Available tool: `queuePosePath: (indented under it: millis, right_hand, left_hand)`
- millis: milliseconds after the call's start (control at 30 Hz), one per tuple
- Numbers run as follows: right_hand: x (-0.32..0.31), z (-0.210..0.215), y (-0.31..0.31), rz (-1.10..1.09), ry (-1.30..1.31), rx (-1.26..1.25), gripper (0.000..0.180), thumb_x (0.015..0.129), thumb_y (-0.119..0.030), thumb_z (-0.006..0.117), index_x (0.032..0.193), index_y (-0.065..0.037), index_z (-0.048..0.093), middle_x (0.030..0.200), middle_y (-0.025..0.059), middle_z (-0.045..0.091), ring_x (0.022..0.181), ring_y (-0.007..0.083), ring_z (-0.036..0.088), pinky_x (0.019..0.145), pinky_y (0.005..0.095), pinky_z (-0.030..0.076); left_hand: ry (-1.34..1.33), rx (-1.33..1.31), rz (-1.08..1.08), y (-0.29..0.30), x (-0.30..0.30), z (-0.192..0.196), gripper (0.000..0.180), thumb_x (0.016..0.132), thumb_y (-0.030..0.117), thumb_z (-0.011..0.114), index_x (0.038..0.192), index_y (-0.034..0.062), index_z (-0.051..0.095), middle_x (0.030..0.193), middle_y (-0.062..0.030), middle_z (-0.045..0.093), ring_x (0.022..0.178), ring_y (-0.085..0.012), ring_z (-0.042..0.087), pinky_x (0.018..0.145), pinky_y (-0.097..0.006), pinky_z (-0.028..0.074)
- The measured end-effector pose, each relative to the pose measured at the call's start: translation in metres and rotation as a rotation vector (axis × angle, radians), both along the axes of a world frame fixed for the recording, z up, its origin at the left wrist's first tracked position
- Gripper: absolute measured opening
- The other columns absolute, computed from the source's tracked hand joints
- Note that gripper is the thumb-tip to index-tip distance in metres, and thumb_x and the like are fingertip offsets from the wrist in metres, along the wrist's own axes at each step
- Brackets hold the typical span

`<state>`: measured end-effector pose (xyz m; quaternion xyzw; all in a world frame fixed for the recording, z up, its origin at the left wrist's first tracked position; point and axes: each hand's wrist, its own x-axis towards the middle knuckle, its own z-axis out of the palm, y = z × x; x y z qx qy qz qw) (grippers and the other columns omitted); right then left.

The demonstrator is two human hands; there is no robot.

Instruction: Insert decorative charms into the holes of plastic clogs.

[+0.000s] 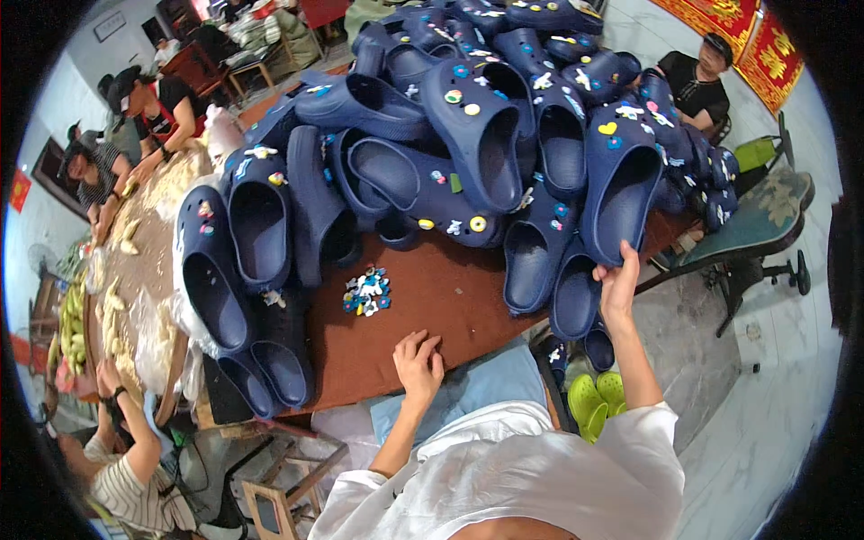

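At the right of the table, my right hand pinches the heel rim of a navy clog at the front of the pile. A yellow heart and other small charms dot that clog's toe. My left hand rests near the brown table's front edge, holding nothing, its fingers loosely bent and slightly apart. Just beyond it lies a small heap of blue, white and yellow shoe charms. Another navy clog sits beside my right hand, partly under its neighbour.
A large pile of navy clogs covers the table's far side. More clogs line its left edge. Green clogs are on the floor at right, near a swivel chair. Several people work at a left-hand table strewn with pale pieces.
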<state>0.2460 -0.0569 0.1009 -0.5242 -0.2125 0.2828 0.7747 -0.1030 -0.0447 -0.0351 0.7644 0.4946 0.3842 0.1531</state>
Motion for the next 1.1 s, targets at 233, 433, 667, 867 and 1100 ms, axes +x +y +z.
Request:
queuePosePath:
  millis: [233,433,667,867,1100]
  right_hand:
    - [0.038,0.032,0.027,-0.009,0.064,0.021,0.039,0.09,-0.048,0.057,0.096,-0.009,0.055,0.074,0.0015,0.056,0.054,0.0112,0.049,0.05,0.0271,0.042]
    - [0.062,0.051,0.058,-0.033,-0.085,-0.148,0.051,0.089,-0.059,0.055,0.107,-0.011,0.058,0.079,-0.0003,0.06,0.054,0.0101,0.05,0.047,0.0247,0.042]
    - [0.101,0.045,0.087,0.101,-0.17,-0.122,0.073,0.084,-0.071,0.05,0.124,-0.01,0.049,0.1,0.0027,0.062,0.072,0.0136,0.061,0.06,0.0293,0.053]
    - [0.103,0.053,0.108,0.112,-0.043,-0.163,0.058,0.088,-0.067,0.051,0.105,-0.013,0.061,0.09,0.002,0.065,0.062,0.0155,0.06,0.055,0.0318,0.053]
    - [0.12,0.039,0.103,0.306,0.011,-0.103,0.058,0.091,-0.063,0.05,0.112,-0.01,0.059,0.095,0.0063,0.065,0.076,0.0203,0.065,0.064,0.0337,0.055]
  left_hand:
    - [0.025,0.018,-0.025,-0.002,0.001,-0.001,0.029,0.073,0.006,0.062,0.101,0.0116,0.069,0.113,-0.0102,0.061,0.108,-0.0319,0.054,0.092,-0.044,0.041]
    - [0.034,0.009,-0.033,-0.005,0.0,0.0,0.028,0.074,0.006,0.061,0.1,0.0108,0.069,0.113,-0.0109,0.061,0.109,-0.0321,0.053,0.093,-0.044,0.041]
    - [0.102,0.04,-0.032,-0.003,0.002,-0.001,0.03,0.076,0.006,0.06,0.103,0.0102,0.069,0.115,-0.0129,0.061,0.109,-0.0338,0.053,0.096,-0.045,0.04]
    - [0.128,0.051,-0.035,-0.001,0.006,-0.006,0.03,0.076,0.004,0.059,0.103,0.0107,0.071,0.117,-0.0117,0.062,0.11,-0.0319,0.054,0.096,-0.044,0.041]
    - [0.134,0.052,-0.035,-0.004,0.007,-0.006,0.03,0.076,0.004,0.059,0.103,0.0099,0.071,0.115,-0.0122,0.063,0.109,-0.032,0.055,0.095,-0.044,0.042]
